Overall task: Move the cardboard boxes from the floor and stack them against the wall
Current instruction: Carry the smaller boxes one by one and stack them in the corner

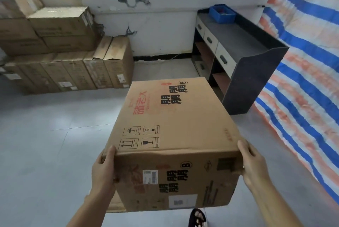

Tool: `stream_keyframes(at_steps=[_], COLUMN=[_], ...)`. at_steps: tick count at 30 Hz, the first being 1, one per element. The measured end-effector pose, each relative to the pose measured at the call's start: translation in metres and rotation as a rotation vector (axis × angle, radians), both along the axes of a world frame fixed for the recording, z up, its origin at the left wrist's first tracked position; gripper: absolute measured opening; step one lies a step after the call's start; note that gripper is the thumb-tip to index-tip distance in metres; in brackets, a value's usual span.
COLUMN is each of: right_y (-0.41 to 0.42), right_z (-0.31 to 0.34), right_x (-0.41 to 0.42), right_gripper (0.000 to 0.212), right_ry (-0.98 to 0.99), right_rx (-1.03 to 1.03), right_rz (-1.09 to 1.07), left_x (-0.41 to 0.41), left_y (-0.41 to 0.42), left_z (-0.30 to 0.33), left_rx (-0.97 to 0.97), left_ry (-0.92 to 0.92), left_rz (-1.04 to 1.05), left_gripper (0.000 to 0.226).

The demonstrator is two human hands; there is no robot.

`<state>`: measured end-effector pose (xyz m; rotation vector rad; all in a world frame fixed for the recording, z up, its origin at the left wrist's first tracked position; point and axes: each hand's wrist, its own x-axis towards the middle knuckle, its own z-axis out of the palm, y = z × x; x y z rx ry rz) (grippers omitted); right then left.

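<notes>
Both hands' fingers clamped on box (176, 135) sides; print: circled "B", handling symbols.

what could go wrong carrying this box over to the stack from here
1. The left hand and right hand grip only the near corners of the big cardboard box, so its far end could sag or slip.
2. The box hides the floor just ahead of the foot, so a trip is possible.
3. The stacked boxes by the wall look uneven, with one leaning box; adding weight might shift them.
</notes>
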<state>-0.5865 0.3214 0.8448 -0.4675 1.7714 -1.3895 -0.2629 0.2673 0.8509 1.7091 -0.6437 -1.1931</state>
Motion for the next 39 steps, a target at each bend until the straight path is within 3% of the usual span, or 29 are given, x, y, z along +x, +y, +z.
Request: stream_keyframes(at_steps=[9, 18, 24, 28, 32, 39], right_y=[-0.204, -0.403, -0.545, -0.647, -0.734, -0.860], right_z=[-0.022, -0.011, -0.013, -0.017, 0.015, 0.032], right_x=[-0.069, -0.117, -0.115, -0.108, -0.084, -0.077], right_gripper=[0.033, 0.034, 0.040, 0.091, 0.045, 0.039], right_ry=[0.016, -0.060, 0.011, 0.018, -0.021, -0.042], right_rx=[0.051, 0.016, -0.039, -0.034, -0.086, -0.159], right_rz=[0.048, 0.082, 0.088, 0.059, -0.002, -0.068], left_x=[-0.057, -0.098, -0.092, -0.072, -0.057, -0.061], left_y=[-0.162, -0.347, -0.494, -0.606, -0.707, -0.851], left_z=[-0.021, -0.004, -0.016, -0.012, 0.003, 0.023], left_rx=[0.014, -0.036, -0.090, -0.116, -0.153, -0.243], left_ry=[-0.015, -0.054, -0.021, -0.025, 0.007, 0.054], left_rz=[0.130, 0.151, 0.134, 0.103, 0.085, 0.044], left_gripper=[0.041, 0.020, 0.022, 0.028, 0.036, 0.027])
